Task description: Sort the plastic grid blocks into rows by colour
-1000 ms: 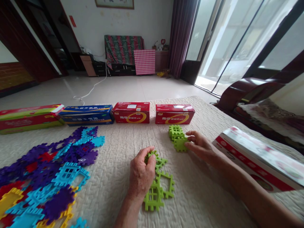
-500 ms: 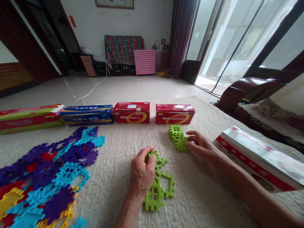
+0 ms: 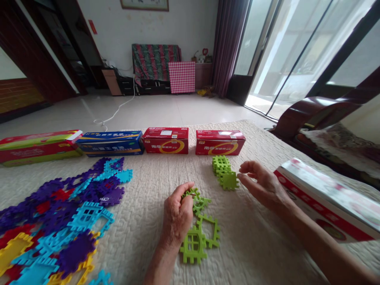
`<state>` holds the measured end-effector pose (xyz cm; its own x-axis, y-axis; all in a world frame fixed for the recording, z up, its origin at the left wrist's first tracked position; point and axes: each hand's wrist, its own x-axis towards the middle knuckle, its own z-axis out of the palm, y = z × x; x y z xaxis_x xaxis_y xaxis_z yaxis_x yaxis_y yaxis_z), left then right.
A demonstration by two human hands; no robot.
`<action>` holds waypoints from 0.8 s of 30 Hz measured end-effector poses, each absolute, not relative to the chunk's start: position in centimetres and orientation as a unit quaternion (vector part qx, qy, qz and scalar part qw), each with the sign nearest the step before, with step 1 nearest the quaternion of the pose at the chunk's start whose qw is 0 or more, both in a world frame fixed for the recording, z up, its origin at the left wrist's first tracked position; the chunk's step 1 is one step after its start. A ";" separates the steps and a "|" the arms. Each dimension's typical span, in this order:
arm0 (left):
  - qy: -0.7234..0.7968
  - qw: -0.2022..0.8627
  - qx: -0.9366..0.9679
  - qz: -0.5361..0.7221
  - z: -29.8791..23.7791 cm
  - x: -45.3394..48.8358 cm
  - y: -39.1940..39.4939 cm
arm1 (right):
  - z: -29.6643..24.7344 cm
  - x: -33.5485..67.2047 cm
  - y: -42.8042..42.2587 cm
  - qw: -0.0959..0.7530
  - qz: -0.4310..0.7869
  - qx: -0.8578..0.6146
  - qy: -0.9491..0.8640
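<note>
My left hand (image 3: 178, 217) is closed, thumb against fingers, around a light-green interlocking plastic piece (image 3: 200, 202) with notched edges; part of it is hidden by the fingers. Just nearer to me lie a green frame piece (image 3: 209, 231) and a green window piece (image 3: 193, 246). My right hand (image 3: 257, 180) holds nothing and has its fingers apart. A small gap separates its fingertips from a solid green square (image 3: 229, 180), which lies against a stack of green window pieces (image 3: 221, 163).
Purple, blue, red and yellow pieces (image 3: 59, 213) are heaped at the left on the quilted cover (image 3: 148, 233). Along the back stand a red-green box (image 3: 38, 148), a blue box (image 3: 111, 144) and red boxes (image 3: 166, 141). A white-red box (image 3: 326, 202) lies right of my right arm.
My right hand has let go of the solid green square and drawn back slightly to the right. The left hand keeps its grip in nearly the same place.
</note>
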<state>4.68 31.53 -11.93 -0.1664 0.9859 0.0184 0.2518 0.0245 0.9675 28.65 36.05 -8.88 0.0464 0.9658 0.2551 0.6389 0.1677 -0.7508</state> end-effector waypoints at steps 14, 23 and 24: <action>0.538 0.453 0.458 0.544 -12.4 4.9 31.8 | -9.9 22.3 32.0 0.269 0.237 -0.436 -0.826; 0.474 0.565 0.365 0.568 -11.5 5.2 31.6 | -9.7 21.8 32.1 0.331 0.350 -0.448 -0.753; 0.466 0.575 0.362 0.566 -11.4 5.3 31.5 | -9.9 21.7 32.1 0.345 0.363 -0.453 -0.738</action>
<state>5.31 31.54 -11.39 -0.0758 0.9892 -0.1252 -0.3138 0.0956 0.9447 21.73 32.08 -9.90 -0.3522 0.9185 0.1798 0.4173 0.3261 -0.8482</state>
